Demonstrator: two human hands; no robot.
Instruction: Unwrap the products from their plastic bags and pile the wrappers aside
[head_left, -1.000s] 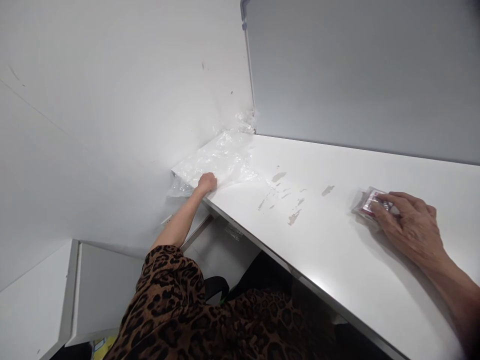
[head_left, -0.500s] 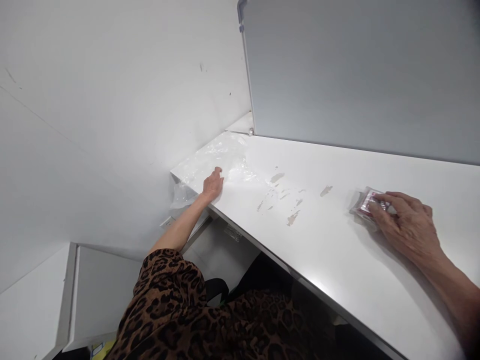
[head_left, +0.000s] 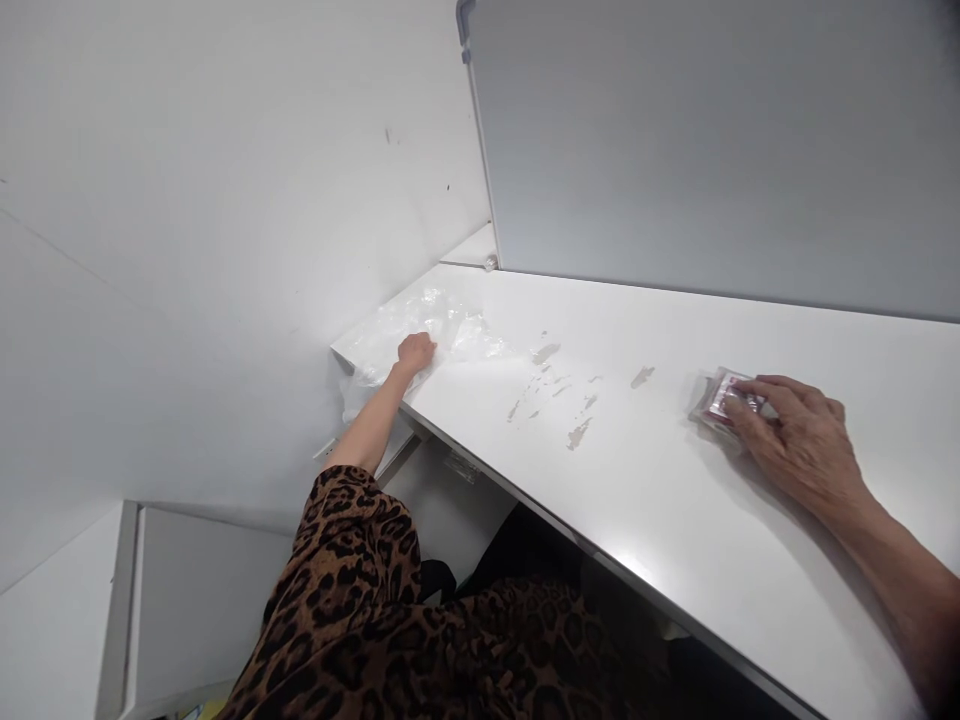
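At the far left corner of the white table [head_left: 660,490], my left hand [head_left: 417,352] is closed on a sheet or bag of clear plastic [head_left: 397,318]. The crumpled plastic spreads over the corner and partly hangs past the front edge. My right hand [head_left: 806,440] rests on the table's right side with its fingers around a small clear-wrapped packet [head_left: 721,400] that has a pink and white label. The packet touches the tabletop, and my fingers hide part of it.
A grey panel [head_left: 705,150] stands along the table's back edge. The white wall [head_left: 225,200] borders the left end. Peeled patches [head_left: 577,434] mark the tabletop. A white cabinet [head_left: 202,590] stands at lower left, and a wall socket [head_left: 324,450] is partly hidden by my arm.
My left hand's fingers have closed, gathering the clear plastic, which is now bunched closer. My right hand keeps its hold on the packet. The whole view has shifted slightly.
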